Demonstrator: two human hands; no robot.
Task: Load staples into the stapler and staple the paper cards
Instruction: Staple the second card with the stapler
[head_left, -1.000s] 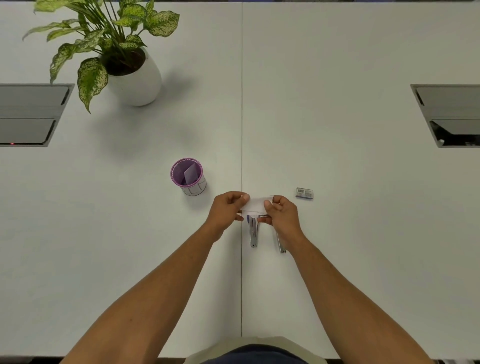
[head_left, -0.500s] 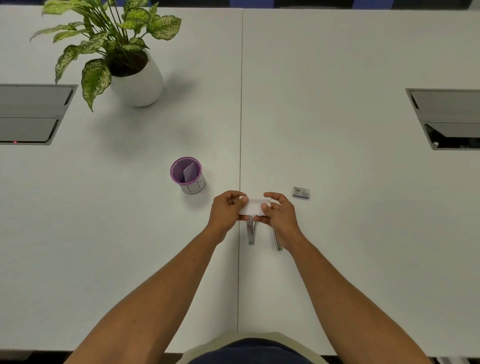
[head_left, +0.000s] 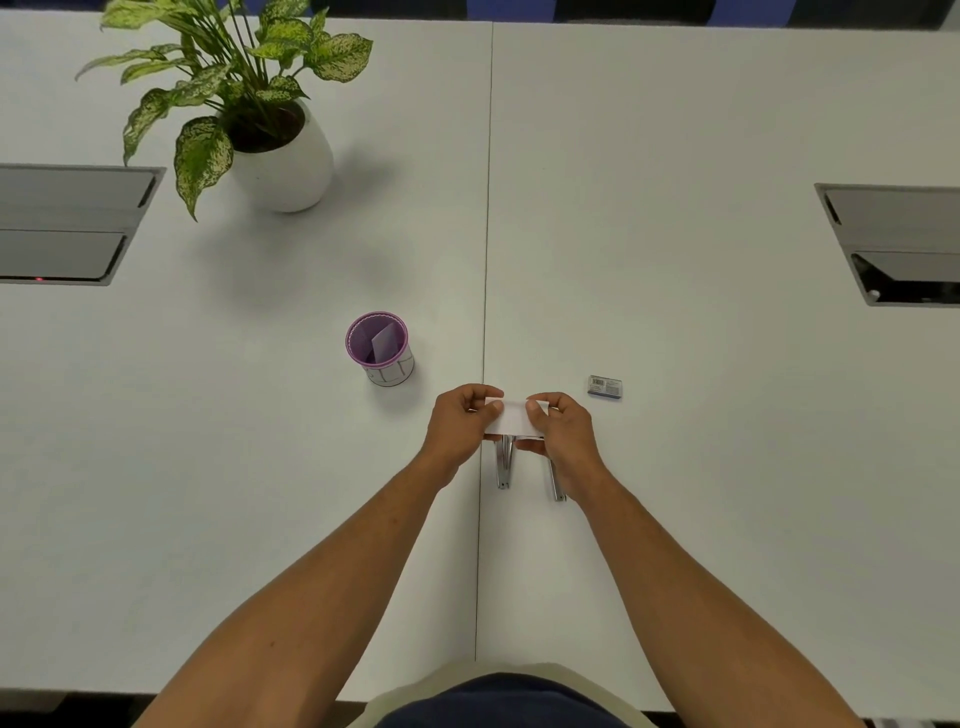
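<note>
Both hands hold a small stack of white paper cards (head_left: 511, 417) just above the table. My left hand (head_left: 460, 423) pinches the cards' left end and my right hand (head_left: 563, 428) pinches the right end. Under the cards lie two metal parts of a stapler (head_left: 504, 462), one strip left and one (head_left: 557, 480) partly hidden by my right wrist. A small staple box (head_left: 605, 386) rests to the right of my hands. A purple-rimmed cup (head_left: 378, 347) with a card inside stands to the left.
A potted plant (head_left: 280, 150) stands at the back left. Grey cable hatches are set into the white table at the left edge (head_left: 67, 223) and right edge (head_left: 893, 244). A seam (head_left: 485, 260) runs down the table's middle.
The hands and cards stay nearly in place; my fingers have shifted slightly on the cards' edges. The camera view has tilted a little.
</note>
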